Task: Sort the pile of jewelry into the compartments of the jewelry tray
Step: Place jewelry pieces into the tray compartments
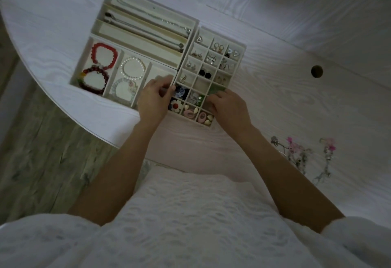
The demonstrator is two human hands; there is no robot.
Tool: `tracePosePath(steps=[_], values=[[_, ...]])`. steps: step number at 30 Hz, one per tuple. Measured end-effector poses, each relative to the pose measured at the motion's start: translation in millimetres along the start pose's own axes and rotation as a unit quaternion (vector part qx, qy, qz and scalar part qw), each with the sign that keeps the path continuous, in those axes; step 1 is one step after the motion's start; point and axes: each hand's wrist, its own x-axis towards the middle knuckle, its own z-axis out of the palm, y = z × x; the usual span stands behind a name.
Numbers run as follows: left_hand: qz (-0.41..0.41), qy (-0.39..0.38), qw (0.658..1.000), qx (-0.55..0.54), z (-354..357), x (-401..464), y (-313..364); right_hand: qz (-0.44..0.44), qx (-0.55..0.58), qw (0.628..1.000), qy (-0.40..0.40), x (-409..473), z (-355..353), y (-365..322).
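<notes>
Looking past my white top, I see loose jewelry near the table's right side. My left hand pinches something small; right hand curls on the grid tray's near edge, hold unclear. Beyond, bracelet tray, necklace tray.

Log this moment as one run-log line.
left hand: at grid tray near edge, grip unclear | right hand: on greenish piece | loose jewelry: unsorted on table
</notes>
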Motion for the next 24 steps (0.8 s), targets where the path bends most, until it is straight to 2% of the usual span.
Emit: tracePosePath(steps=[2, 5, 8, 10, 13, 16, 18, 21, 24], values=[[-0.004, -0.007, 1.0, 0.008, -1, 1, 1, 0.028, -0.006, 1.0, -0.003, 3, 2, -3], [0.013, 0.017, 0.999, 0.044, -5, -2, 6, 0.102, 0.072, 0.992, 0.019, 1, -1, 3], [0.136, 0.082, 0.984, 0.084, -6, -13, 18, 0.138, 0.075, 0.985, 0.066, -11, -3, 13], [0.216, 0.057, 0.971, 0.09, 0, -21, 27, 0.157, 0.062, 0.983, 0.071, -19, 0, 14], [0.271, 0.0, 0.956, 0.114, 11, -25, 36, 0.168, 0.045, 0.981, 0.082, -21, 3, 9], [0.318, -0.042, 0.934, 0.159, 20, -17, 47, 0.14, -0.032, 0.985, 0.095, -13, 7, 3], [0.358, -0.075, 0.907, 0.211, 24, -9, 56, 0.145, -0.092, 0.983, 0.07, -8, 8, 0], [0.367, -0.109, 0.883, 0.271, 26, 0, 62, 0.155, -0.142, 0.977, 0.041, 0, 9, -8], [0.367, -0.114, 0.88, 0.277, 28, 0, 64, 0.152, -0.131, 0.979, 0.045, 4, 13, -9]])
